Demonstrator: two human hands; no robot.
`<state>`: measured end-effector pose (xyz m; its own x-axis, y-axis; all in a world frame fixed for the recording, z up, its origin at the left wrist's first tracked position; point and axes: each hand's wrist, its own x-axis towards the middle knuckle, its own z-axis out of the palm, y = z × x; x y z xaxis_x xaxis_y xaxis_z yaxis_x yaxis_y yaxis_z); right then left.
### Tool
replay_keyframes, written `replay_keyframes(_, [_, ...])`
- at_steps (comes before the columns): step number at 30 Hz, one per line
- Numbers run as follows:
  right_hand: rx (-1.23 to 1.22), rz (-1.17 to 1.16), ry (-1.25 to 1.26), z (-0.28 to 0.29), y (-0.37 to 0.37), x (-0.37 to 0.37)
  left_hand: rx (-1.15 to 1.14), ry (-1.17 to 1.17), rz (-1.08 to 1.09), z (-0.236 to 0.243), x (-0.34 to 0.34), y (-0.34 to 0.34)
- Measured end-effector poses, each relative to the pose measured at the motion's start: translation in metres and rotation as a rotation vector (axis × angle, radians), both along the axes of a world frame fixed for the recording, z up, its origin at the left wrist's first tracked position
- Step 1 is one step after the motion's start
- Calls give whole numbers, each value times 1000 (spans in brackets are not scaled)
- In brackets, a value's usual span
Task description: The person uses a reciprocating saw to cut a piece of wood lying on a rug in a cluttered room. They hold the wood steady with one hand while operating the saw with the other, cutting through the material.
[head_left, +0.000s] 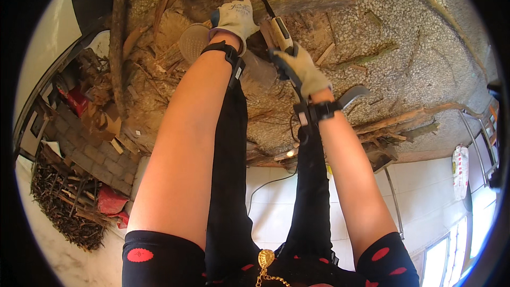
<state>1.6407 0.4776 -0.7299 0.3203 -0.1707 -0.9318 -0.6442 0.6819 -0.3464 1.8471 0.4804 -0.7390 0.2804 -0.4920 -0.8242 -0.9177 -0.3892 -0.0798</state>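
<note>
My left hand [234, 18], in a pale work glove, is bent over among pieces of wood on the pebbled floor. Its fingers look closed, but what lies under them is hidden. My right hand [305, 69], gloved too, is wrapped round the handle of a power tool [280, 31] with a pale and black body. A long, thin black bar on it points away, so it looks like a small chainsaw. A thick split log [313, 1] lies beyond both hands. A round, pale perforated thing [194, 43] sits beside my left wrist.
Long branches [118, 37] lie at the left, more sticks [404, 119] at the right. Near my right wrist is a curved grey blade [355, 94]. A heap of twigs [69, 207] and red plastic [110, 201] are lower left. A white sack [460, 172] stands right; a cable [265, 185] crosses the tiles.
</note>
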Motion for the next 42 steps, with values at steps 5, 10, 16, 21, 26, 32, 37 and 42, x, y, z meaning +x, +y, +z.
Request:
replay_keyframes(5, [-147,137,163,28,8,8,18,-7,3,2,0,-2])
replay_keyframes(10, [-305,261,194,90,55,-67,33,14,9,2,0,-6])
replay_keyframes(16, [-130,333,293,31,-2,10,50,13,8,4,-1,-4])
replay_keyframes(21, [-180,391,288,74,2,3,45,10,3,7,1,-9])
replay_keyframes(26, [-271,324,295,118,48,-65,45,2,-15,3,1,-8])
replay_keyframes(32, [-36,181,292,31,-5,19,-2,-1,-26,4,0,-3])
replay_keyframes(37, [-233,333,301,109,37,-61,54,30,30,1,1,-7])
replay_keyframes(42, [-230,315,257,103,44,-77,-92,-29,-12,-7,-2,6])
